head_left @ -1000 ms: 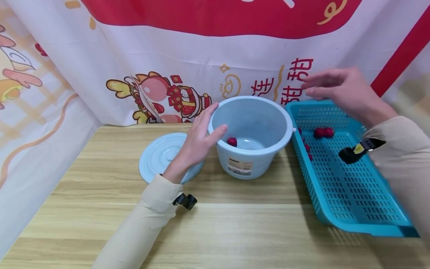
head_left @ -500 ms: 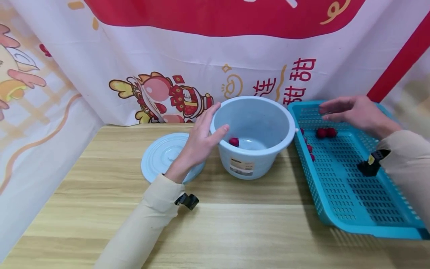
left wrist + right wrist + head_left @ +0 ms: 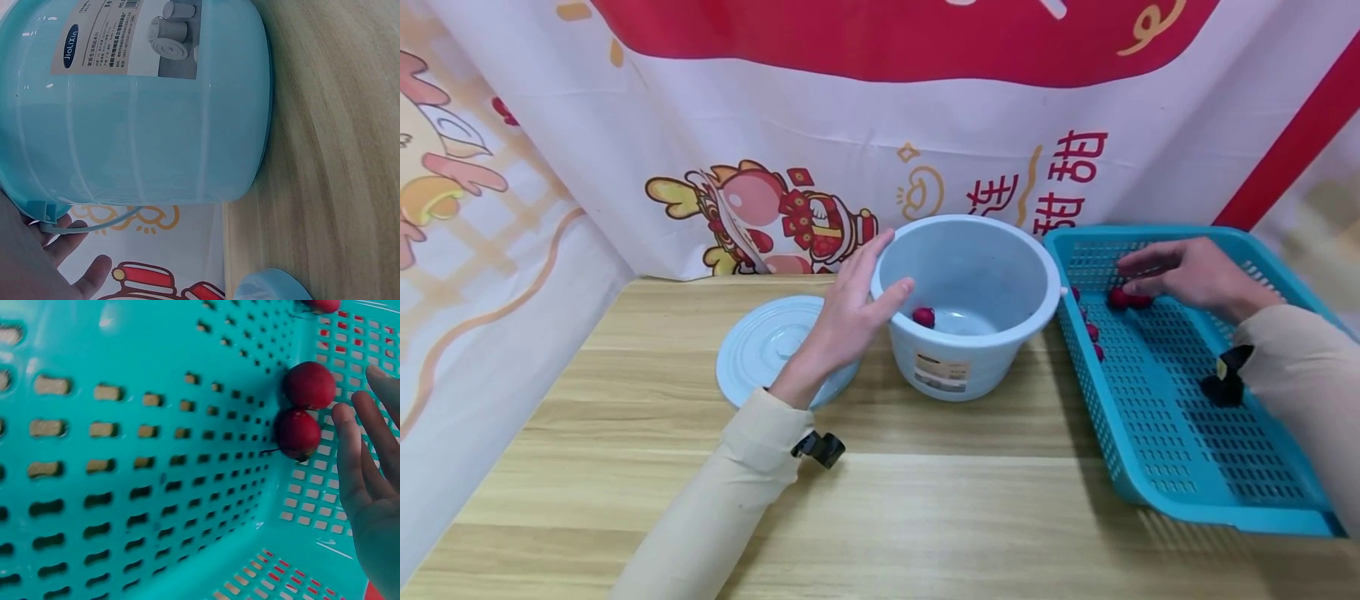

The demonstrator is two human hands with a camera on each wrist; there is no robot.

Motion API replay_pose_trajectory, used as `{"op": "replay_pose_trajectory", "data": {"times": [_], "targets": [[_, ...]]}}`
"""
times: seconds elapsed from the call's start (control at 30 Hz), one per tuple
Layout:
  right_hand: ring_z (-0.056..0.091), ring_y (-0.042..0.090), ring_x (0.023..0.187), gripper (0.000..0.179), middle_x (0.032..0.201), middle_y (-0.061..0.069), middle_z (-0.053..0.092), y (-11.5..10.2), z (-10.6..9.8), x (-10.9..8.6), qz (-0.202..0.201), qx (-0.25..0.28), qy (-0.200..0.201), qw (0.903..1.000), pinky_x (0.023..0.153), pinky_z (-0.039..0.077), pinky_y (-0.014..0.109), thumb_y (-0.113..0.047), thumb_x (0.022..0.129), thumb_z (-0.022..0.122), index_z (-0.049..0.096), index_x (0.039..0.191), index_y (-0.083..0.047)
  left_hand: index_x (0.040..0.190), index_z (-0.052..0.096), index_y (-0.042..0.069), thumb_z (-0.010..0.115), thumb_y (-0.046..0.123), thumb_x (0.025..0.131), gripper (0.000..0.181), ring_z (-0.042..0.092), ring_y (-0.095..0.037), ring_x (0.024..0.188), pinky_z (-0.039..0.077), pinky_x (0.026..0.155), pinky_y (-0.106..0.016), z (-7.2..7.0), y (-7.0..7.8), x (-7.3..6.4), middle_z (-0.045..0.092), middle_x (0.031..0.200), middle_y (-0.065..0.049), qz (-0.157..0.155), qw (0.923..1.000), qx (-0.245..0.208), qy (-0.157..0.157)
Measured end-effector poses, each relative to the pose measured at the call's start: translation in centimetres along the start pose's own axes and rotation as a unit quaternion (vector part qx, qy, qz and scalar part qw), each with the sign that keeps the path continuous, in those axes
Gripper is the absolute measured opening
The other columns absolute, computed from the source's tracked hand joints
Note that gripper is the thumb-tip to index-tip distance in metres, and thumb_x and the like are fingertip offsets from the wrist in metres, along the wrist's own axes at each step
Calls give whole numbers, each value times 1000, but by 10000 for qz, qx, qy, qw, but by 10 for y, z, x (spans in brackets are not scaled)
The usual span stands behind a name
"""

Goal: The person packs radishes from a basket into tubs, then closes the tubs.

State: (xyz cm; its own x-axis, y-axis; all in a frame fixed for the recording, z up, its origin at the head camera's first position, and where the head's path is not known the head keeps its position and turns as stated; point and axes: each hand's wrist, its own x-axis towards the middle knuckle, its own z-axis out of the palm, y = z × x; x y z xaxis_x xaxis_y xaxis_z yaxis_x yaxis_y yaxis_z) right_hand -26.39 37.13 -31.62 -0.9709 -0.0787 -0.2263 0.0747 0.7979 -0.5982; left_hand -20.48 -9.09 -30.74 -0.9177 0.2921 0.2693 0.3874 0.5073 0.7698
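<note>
Beige sleeves (image 3: 730,492), black wrist cameras (image 3: 829,450)

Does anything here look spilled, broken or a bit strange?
Nothing looks spilled or broken: the visible red fruits sit inside the basket and bucket. Only the cartoon figure on the backdrop seems odd: it lies sideways, as if the cloth were hung turned.

The head view is looking forward and down across the table (image 3: 940,517). Tipped sideways, the left wrist view is facing the bucket (image 3: 992,362) up close, which the head view is sharing; the right is peering closely into the basket (image 3: 1157,450), also shared.
</note>
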Motion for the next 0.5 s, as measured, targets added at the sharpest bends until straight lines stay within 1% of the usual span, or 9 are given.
{"op": "replay_pose_trajectory", "data": {"times": [0.13, 0.27, 0.37, 0.5], "targets": [[43, 54, 136, 64, 154, 35, 48, 5, 2, 1, 110, -19, -47, 9999, 102, 47, 73, -31, 102, 72, 50, 156, -4, 170, 26, 26, 52, 53, 101, 79, 29, -27, 159, 38, 121, -66, 0, 0, 0, 27, 176, 0, 15, 10000, -1, 2], [41, 55, 136, 63, 153, 35, 47, 7, 3, 2, 173, -66, -48, 9998, 104, 43, 76, -32, 102, 71, 51, 155, -4, 170, 26, 25, 52, 52, 101, 79, 28, -26, 160, 35, 123, -65, 1, 0, 1, 27, 176, 1, 42, 10000, -28, -1], [43, 54, 134, 62, 152, 35, 48, 8, 6, 4, 185, -106, -47, 9998, 101, 45, 74, -31, 102, 71, 52, 154, -4, 170, 26, 24, 52, 52, 101, 78, 28, -26, 160, 34, 124, -65, 0, 1, 1, 27, 176, 1, 42, 10000, -52, -2], [44, 53, 129, 58, 149, 35, 50, 9, 9, 7, 193, -156, -169, 9995, 95, 50, 66, -26, 102, 71, 54, 152, -3, 169, 26, 25, 53, 52, 101, 78, 28, -27, 160, 35, 124, -65, 0, 1, 0, 27, 176, 1, 30, 10000, -66, 0]]}}
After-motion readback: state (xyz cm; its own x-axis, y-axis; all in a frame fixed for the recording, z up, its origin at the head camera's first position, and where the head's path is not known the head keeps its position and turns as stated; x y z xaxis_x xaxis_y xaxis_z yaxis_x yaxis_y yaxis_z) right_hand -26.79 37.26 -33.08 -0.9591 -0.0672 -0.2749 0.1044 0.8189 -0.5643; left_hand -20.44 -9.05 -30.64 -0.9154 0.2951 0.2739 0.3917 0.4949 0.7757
